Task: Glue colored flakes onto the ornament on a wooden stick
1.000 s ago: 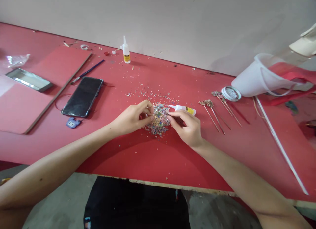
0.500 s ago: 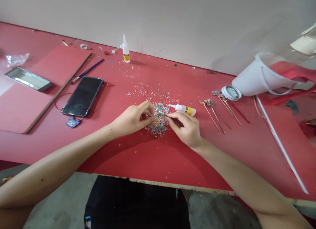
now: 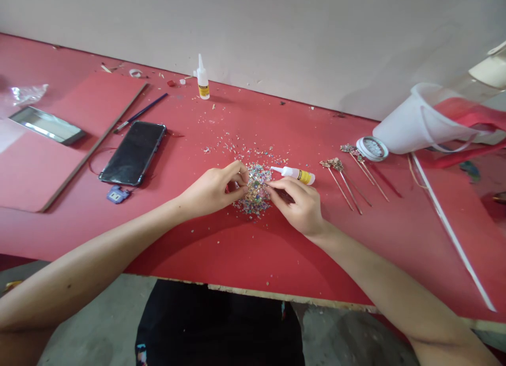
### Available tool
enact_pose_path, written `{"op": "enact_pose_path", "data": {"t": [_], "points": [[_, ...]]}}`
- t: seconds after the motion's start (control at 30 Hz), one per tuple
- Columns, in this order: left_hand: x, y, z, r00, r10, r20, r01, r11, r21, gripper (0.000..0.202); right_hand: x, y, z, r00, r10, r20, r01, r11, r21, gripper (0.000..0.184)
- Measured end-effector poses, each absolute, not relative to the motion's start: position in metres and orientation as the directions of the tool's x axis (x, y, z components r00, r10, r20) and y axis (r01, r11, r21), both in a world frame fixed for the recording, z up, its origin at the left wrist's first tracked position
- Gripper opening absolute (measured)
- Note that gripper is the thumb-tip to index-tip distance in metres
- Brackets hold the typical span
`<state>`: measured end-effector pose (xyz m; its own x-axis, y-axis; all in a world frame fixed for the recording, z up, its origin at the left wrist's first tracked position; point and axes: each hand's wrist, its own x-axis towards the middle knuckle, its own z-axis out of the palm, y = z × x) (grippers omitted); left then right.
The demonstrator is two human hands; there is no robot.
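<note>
A heap of small multicoloured glittering chips [image 3: 255, 205] lies on the red tabletop between my hands. My left hand [image 3: 217, 189] is at the left edge of the heap, thumb and forefinger pinched together; whatever they hold is too small or hidden. A bit of red shows under its curled fingers. My right hand [image 3: 298, 201] is pinched over the heap's right side, with a thin dark tip at its fingertips that I cannot identify. Just behind that hand a small glue bottle [image 3: 294, 174] with a yellow label lies on its side, nozzle toward the chips.
Metal hairpins [image 3: 342, 181] with ornate heads lie to the right, near a tipped white bucket [image 3: 403, 121] and a round lid [image 3: 372, 148]. A second glue bottle [image 3: 202, 84] stands by the wall. On the left are a phone [image 3: 133, 152], a brush [image 3: 142, 112] and a shallow box [image 3: 47, 125].
The view has shifted very slightly. Both hands keep the same pinched pose over the chips, and nothing else has visibly moved.
</note>
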<state>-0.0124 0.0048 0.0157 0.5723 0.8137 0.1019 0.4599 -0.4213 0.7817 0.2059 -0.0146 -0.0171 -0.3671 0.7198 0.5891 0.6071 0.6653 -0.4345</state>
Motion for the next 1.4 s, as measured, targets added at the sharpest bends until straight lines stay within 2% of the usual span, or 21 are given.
{"op": "enact_pose_path", "data": {"t": [0.4,1.4], "points": [[-0.0123,0.0057,0.0145,0.581,0.808,0.103,0.467,-0.433,0.771,0.011,0.2066,-0.0139,-0.0181,-0.361,0.707,0.608,0.59,0.678,-0.438,0.013],[-0.0145,0.0059,0.0085,0.597,0.789,0.143,0.501,-0.506,0.702,0.012,0.2068,-0.0142,-0.0182,-0.375,0.721,0.582,0.581,0.673,-0.459,0.007]]}}
